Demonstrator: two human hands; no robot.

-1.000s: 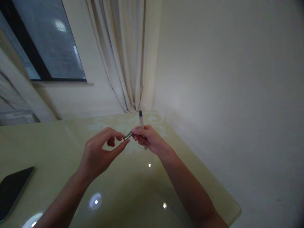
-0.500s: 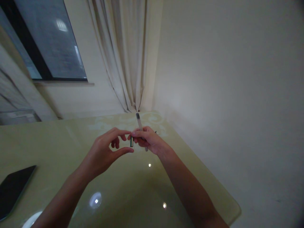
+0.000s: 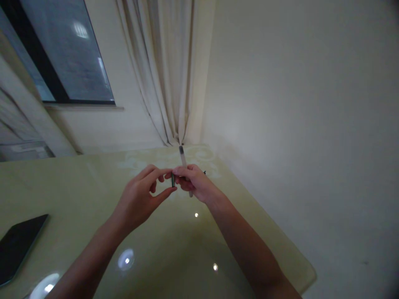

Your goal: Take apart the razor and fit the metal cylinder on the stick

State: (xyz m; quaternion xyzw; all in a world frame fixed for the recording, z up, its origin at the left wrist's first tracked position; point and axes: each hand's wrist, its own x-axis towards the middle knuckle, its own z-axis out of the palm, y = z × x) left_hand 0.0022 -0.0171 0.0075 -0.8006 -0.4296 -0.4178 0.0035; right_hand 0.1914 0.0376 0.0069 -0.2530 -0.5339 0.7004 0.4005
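A small dark green piece (image 3: 173,180) stands upright between my two hands above the table. My left hand (image 3: 145,193) pinches it by its ends, index finger at the top and thumb at the bottom. The fingertips of my right hand (image 3: 195,180) touch its upper right side. A pale pen-like stick with a dark end (image 3: 182,155) passes through the grip of my right hand, its dark end pointing away from me. The fingers hide its middle.
A dark flat device (image 3: 21,245) lies on the glossy greenish table (image 3: 156,257) at the left. Behind the table are a curtain (image 3: 168,74) and a window (image 3: 71,50). A wall (image 3: 296,124) runs along the right edge.
My left thumb has moved up and closed against the bottom of the small piece. The piece has turned a little, showing a narrower side.
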